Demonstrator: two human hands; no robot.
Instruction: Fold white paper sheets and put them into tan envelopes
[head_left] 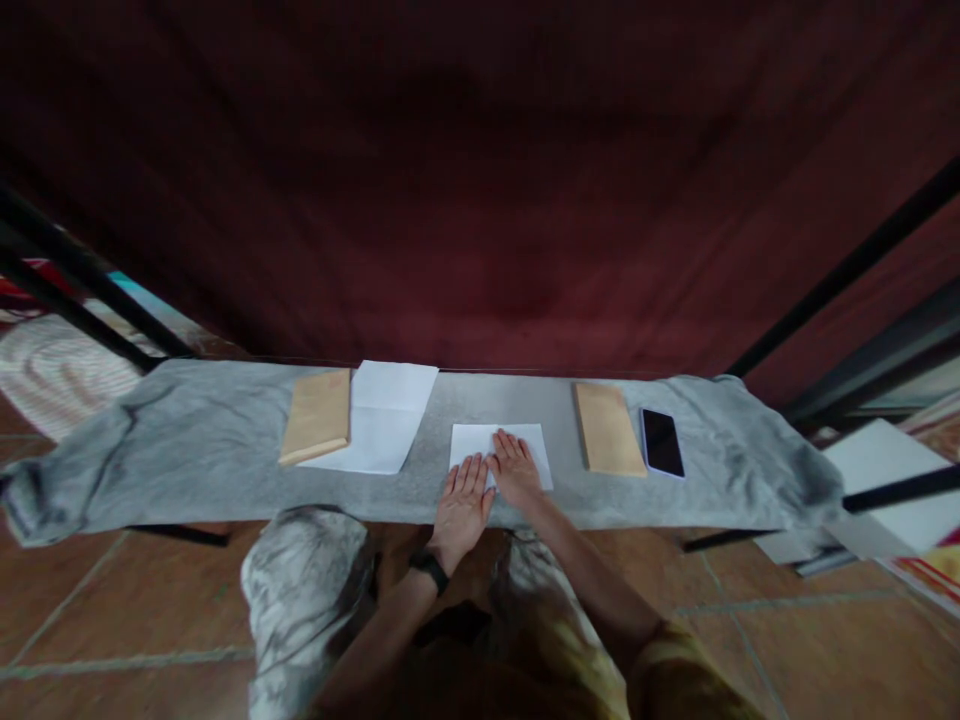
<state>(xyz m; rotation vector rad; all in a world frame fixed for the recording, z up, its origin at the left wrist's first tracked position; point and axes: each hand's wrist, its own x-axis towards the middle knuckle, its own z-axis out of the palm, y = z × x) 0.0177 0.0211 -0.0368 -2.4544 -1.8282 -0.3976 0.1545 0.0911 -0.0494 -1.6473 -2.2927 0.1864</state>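
Observation:
A folded white sheet of paper [469, 442] lies on the grey cloth-covered bench [187, 440] in front of me. My left hand [461, 505] lies flat with fingers together on the sheet's near left edge; a black watch is on that wrist. My right hand [516, 468] presses flat on the middle of the same sheet, right beside the left. Neither hand grips anything.
To the left lie a tan envelope [318, 414] on a larger white sheet [386, 418]. To the right lie another tan envelope [607, 428] and a black phone [661, 442]. A dark red curtain hangs behind; black frame bars stand on both sides. My knees are under the bench.

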